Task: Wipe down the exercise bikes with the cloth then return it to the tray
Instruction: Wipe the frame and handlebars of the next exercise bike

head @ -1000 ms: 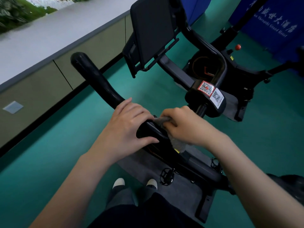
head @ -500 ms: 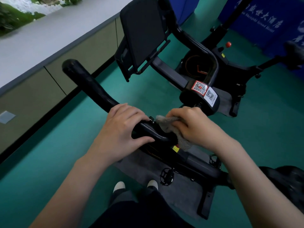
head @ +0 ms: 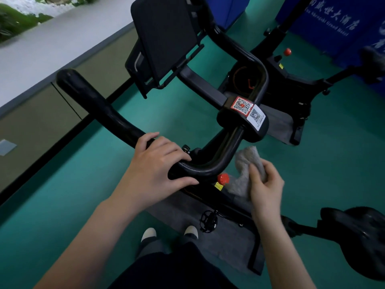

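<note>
The floor (head: pixel 62 184) is a green surface; a grey mat (head: pixel 229 236) lies under the nearer exercise bike (head: pixel 235 197), below both hands. Beyond the left hand (head: pixel 154 165), a low olive wall panel (head: pixel 41 122) with a black base strip borders the floor. Beyond the right hand (head: pixel 266 188), a second bike (head: pixel 291 80) stands on its own mat in front of a blue banner (head: pixel 325 21) with white lettering. The left hand grips the black handlebar (head: pixel 100 105) at its bend, fingers curled over the top and thumb against the near side. The right hand holds the grey cloth (head: pixel 245 161), with the fingers curled round its bunched middle. The cloth projects above and to the left of this hand, just beside the handlebar bend. Whether it touches the bar cannot be determined. Its lower fold hangs next to a red knob (head: pixel 223 178) on the frame, between the two hands. A dark screen (head: pixel 164 34) and two QR stickers (head: pixel 248 110) sit beyond the hands. The saddle (head: pixel 362 240) lies to the right of the right forearm.
</note>
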`<state>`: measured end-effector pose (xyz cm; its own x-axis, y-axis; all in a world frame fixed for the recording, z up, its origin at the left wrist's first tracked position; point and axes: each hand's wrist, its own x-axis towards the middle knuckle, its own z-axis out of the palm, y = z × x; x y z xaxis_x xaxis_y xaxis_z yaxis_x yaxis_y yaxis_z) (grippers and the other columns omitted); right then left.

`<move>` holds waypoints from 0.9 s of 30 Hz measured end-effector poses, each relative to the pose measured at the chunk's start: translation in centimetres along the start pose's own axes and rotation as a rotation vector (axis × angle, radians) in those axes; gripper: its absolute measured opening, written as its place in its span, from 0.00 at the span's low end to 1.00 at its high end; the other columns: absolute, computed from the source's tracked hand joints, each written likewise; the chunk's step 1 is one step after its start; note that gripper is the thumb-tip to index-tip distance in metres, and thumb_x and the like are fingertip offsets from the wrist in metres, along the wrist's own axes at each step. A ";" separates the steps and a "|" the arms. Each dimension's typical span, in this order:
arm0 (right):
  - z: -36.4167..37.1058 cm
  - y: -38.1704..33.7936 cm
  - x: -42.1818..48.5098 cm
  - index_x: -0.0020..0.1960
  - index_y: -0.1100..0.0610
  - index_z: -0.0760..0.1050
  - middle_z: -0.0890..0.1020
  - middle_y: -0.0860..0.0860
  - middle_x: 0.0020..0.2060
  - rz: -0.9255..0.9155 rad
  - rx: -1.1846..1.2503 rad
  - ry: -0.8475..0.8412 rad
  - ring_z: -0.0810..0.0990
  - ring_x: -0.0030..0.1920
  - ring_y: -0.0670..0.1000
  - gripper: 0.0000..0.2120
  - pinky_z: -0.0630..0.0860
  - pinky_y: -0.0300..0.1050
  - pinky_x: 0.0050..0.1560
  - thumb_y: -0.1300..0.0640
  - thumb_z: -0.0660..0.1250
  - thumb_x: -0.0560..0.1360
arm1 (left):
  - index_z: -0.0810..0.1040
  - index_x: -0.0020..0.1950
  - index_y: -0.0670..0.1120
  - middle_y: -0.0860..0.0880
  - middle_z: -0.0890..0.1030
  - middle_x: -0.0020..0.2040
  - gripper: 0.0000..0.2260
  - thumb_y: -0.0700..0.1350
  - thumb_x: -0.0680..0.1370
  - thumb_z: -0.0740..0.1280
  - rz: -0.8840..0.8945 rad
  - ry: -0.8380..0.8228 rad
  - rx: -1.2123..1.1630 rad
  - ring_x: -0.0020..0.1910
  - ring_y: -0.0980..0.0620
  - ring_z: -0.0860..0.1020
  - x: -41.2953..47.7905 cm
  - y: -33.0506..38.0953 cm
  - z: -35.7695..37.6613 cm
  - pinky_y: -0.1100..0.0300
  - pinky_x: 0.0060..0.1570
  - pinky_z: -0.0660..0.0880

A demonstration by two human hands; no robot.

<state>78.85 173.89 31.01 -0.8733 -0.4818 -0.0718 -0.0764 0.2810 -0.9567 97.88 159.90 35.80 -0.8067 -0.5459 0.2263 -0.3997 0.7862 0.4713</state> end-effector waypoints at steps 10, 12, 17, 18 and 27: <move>4.9 -0.1 2.5 0.51 0.63 0.75 0.81 0.54 0.42 0.220 0.538 -0.126 0.79 0.47 0.56 0.05 0.77 0.55 0.54 0.68 0.63 0.78 | 0.81 0.49 0.51 0.57 0.80 0.45 0.22 0.67 0.69 0.63 -0.009 0.020 0.034 0.51 0.54 0.77 -0.1 0.2 0.4 0.52 0.66 0.56; 4.6 0.1 1.9 0.53 0.63 0.75 0.82 0.54 0.43 0.226 0.559 -0.173 0.79 0.49 0.56 0.06 0.76 0.56 0.56 0.68 0.62 0.78 | 0.81 0.49 0.51 0.57 0.80 0.45 0.22 0.67 0.69 0.63 -0.009 0.021 0.044 0.51 0.54 0.77 -0.1 0.2 0.4 0.52 0.66 0.57; 3.8 0.6 -0.2 0.53 0.62 0.76 0.83 0.53 0.44 0.193 0.507 -0.261 0.81 0.48 0.52 0.06 0.78 0.51 0.53 0.67 0.63 0.77 | 0.81 0.48 0.52 0.58 0.80 0.45 0.21 0.67 0.69 0.63 -0.006 0.031 0.051 0.51 0.53 0.77 -0.1 0.2 0.5 0.52 0.66 0.57; 3.7 0.7 -0.6 0.53 0.61 0.76 0.83 0.52 0.45 0.198 0.502 -0.279 0.81 0.48 0.52 0.07 0.80 0.50 0.52 0.67 0.63 0.77 | 0.81 0.48 0.52 0.58 0.80 0.45 0.21 0.67 0.69 0.63 -0.004 0.035 0.050 0.51 0.54 0.77 -0.1 0.2 0.5 0.52 0.66 0.57; 4.4 0.7 -4.6 0.59 0.67 0.74 0.84 0.57 0.48 0.239 0.502 -0.331 0.83 0.48 0.52 0.11 0.81 0.45 0.48 0.68 0.62 0.78 | 0.81 0.48 0.51 0.58 0.80 0.45 0.21 0.66 0.69 0.65 0.010 0.063 0.044 0.50 0.54 0.76 -0.1 0.1 0.7 0.53 0.65 0.57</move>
<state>84.93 172.63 29.38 -0.6380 -0.7068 -0.3056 0.4059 0.0286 -0.9135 97.67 160.21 35.22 -0.7824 -0.5538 0.2848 -0.4115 0.8031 0.4310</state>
